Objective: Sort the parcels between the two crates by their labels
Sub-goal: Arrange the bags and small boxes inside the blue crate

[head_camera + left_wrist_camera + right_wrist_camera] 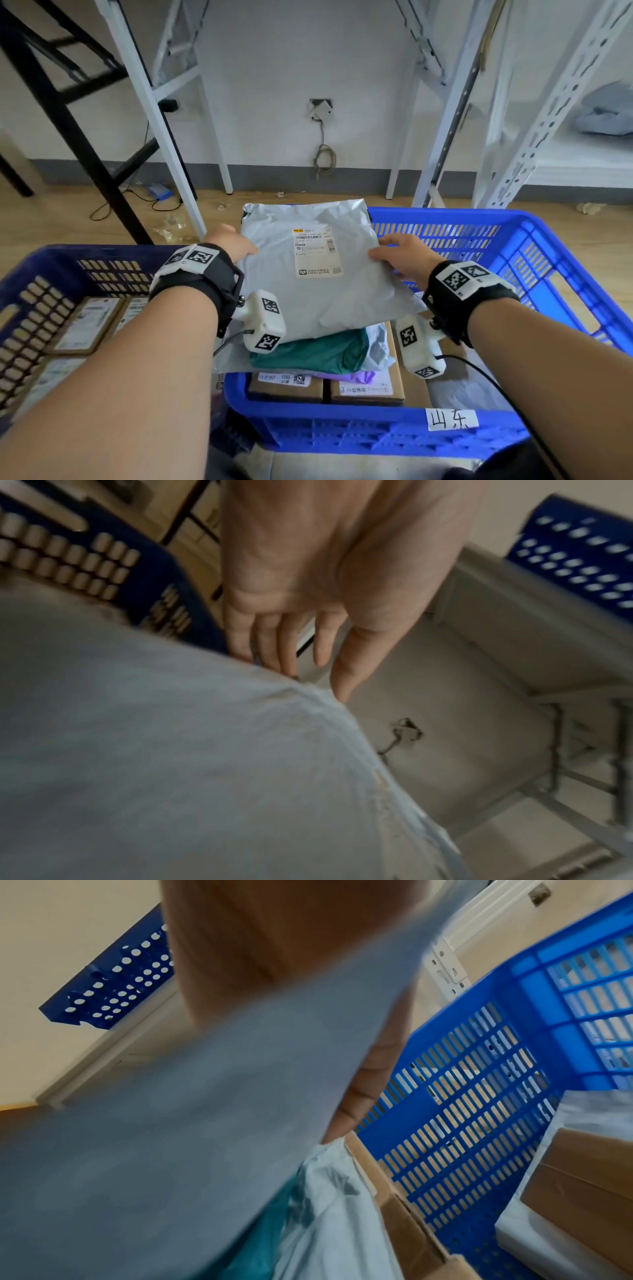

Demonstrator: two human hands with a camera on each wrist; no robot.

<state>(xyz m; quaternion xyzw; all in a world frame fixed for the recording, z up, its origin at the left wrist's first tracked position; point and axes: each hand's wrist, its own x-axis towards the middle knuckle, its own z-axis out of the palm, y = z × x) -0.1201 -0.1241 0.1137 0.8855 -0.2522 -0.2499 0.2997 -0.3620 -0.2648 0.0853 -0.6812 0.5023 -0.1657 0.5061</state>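
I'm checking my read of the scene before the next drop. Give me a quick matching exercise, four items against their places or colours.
Items:
1. grey mailer bag
2. teal bag
3. handwritten tag
4. cardboard boxes

Descriptions:
A. on the front wall of the bright blue crate
B. held between the left hand and right hand
C. bottom layer, bearing printed labels
D. directly under the held parcel

Pairs: 1-B, 2-D, 3-A, 4-C

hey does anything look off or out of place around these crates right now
Mostly tidy. The grey mailer held between both hands juts past the bright blue crate rim. On the wall behind, a socket cover hangs loose with cable dangling.
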